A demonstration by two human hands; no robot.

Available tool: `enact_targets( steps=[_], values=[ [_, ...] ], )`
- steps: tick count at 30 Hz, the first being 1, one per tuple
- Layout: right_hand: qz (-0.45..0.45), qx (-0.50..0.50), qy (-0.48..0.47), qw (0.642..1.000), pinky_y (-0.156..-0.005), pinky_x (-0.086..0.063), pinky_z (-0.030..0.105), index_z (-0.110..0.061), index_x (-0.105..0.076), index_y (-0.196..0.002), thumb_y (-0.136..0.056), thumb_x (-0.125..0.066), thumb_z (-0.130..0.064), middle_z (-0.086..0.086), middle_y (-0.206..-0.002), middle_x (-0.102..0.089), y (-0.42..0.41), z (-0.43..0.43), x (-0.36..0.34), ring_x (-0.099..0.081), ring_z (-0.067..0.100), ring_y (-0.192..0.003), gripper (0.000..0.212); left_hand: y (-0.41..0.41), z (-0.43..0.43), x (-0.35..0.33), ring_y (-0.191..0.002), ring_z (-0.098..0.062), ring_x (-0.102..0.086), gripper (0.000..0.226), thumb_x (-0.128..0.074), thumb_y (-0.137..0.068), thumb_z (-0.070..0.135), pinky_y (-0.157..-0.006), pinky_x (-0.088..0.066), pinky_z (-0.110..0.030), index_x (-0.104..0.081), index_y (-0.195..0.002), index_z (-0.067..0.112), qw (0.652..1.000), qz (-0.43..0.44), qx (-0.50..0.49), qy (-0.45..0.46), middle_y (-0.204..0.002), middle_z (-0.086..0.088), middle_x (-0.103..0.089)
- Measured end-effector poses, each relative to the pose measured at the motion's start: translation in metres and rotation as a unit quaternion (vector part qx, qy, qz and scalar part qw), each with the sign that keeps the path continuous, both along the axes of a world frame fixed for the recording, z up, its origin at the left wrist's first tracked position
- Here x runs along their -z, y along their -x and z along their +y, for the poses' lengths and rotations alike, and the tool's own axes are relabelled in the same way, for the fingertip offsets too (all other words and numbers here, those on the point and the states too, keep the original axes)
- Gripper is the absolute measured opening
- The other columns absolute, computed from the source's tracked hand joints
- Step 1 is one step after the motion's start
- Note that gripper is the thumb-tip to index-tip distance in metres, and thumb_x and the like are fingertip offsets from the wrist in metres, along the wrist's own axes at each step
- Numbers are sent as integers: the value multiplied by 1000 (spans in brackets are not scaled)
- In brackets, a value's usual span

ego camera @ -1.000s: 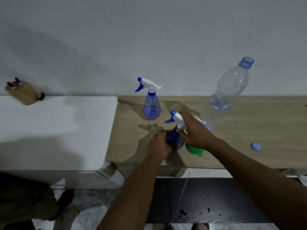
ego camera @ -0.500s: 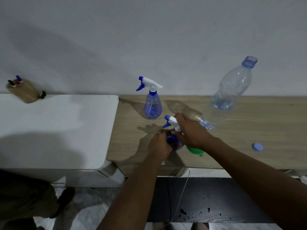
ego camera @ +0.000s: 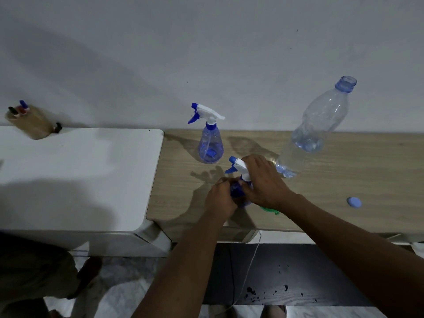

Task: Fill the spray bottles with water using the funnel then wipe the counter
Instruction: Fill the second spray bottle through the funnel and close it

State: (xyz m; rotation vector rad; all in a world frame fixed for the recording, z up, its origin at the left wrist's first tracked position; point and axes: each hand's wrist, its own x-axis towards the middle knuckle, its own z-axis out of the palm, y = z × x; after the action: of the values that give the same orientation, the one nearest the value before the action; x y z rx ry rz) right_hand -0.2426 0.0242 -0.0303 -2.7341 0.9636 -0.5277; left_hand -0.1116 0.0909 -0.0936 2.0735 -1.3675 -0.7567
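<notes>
A small blue spray bottle (ego camera: 237,191) stands near the front of the wooden counter (ego camera: 344,180). My left hand (ego camera: 220,198) wraps its body. My right hand (ego camera: 263,180) grips its white trigger head (ego camera: 238,164) at the neck. A second spray bottle (ego camera: 210,143), capped with its trigger head, stands further back near the wall. The green funnel (ego camera: 269,210) lies on the counter, mostly hidden under my right wrist. A large clear water bottle (ego camera: 314,131) stands uncapped at the right, with a little water in it.
A blue bottle cap (ego camera: 354,202) lies on the counter at the right. A white cabinet top (ego camera: 75,177) adjoins the counter on the left, with a tan holder of markers (ego camera: 29,121) against the wall. A white cable (ego camera: 250,267) hangs below the counter edge.
The spray head has turned slightly under my right hand, and both hands have stayed on the near spray bottle. More of the funnel is now hidden under my wrist.
</notes>
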Motion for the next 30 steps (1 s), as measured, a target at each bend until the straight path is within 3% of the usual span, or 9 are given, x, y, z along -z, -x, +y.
enact_targets(
  steps=[2,6,10,14,17,21,26,30],
  values=[
    [-1,12,-19,1000,-84,-45,41,-12,-52,-114,-85,-69,-28,6,-101,-59,0,0,-1,-54,23,-87,38,1,0,-1,-114,-23,-60,53,-80,-79,26,-94,-48,-35,-59,-127,21,1000,-4,5,-1,-126,-3,-61],
    [20,29,-1,999,-83,-41,36,-14,-53,-112,-82,-71,-48,3,-100,-59,0,-3,-2,-52,20,-87,50,2,-1,1,-113,-23,-60,48,-77,-81,21,-91,-48,-34,-59,-125,22,1000,-2,-3,-6,-124,-2,-61],
    [10,17,-27,999,-88,-46,45,-13,-51,-114,-84,-70,-33,5,-102,-60,2,-1,-3,-56,24,-89,42,4,0,0,-113,-25,-60,48,-76,-81,18,-91,-47,-34,-59,-126,18,1000,-21,1,-6,-124,-5,-61],
    [31,29,-5,999,-80,-41,37,-16,-50,-110,-80,-67,-56,0,-99,-57,5,0,-2,-51,21,-85,53,10,5,0,-108,-24,-62,45,-74,-80,17,-81,-45,-29,-62,-123,22,1000,-4,-11,15,-121,-4,-62],
    [6,4,-43,999,-89,-44,44,-14,-49,-115,-84,-69,-33,3,-104,-58,10,5,-1,-54,21,-90,41,15,8,2,-109,-23,-61,47,-76,-78,20,-87,-48,-33,-62,-123,23,1000,-16,-16,7,-121,-3,-62],
    [-3,20,-60,998,-83,-43,39,-12,-49,-107,-87,-70,-38,5,-98,-62,15,12,-3,-56,25,-82,38,25,19,-1,-106,-23,-62,43,-78,-76,19,-89,-51,-34,-61,-116,20,1000,-14,-24,-1,-117,-1,-62],
    [-59,9,-120,991,-69,-51,45,-10,-47,-108,-89,-68,-30,8,-102,-55,37,36,-3,-57,27,-80,35,47,43,-7,-96,-17,-62,44,-85,-67,24,-83,-49,-29,-60,-104,21,998,19,-48,28,-106,2,-62],
    [-119,21,-131,984,-65,-42,34,-13,-51,-105,-86,-73,-32,-1,-94,-53,62,43,-15,-52,20,-79,35,67,63,-24,-95,-11,-61,53,-82,-65,26,-84,-50,-28,-61,-113,24,994,78,-50,57,-102,9,-60]
  ],
)
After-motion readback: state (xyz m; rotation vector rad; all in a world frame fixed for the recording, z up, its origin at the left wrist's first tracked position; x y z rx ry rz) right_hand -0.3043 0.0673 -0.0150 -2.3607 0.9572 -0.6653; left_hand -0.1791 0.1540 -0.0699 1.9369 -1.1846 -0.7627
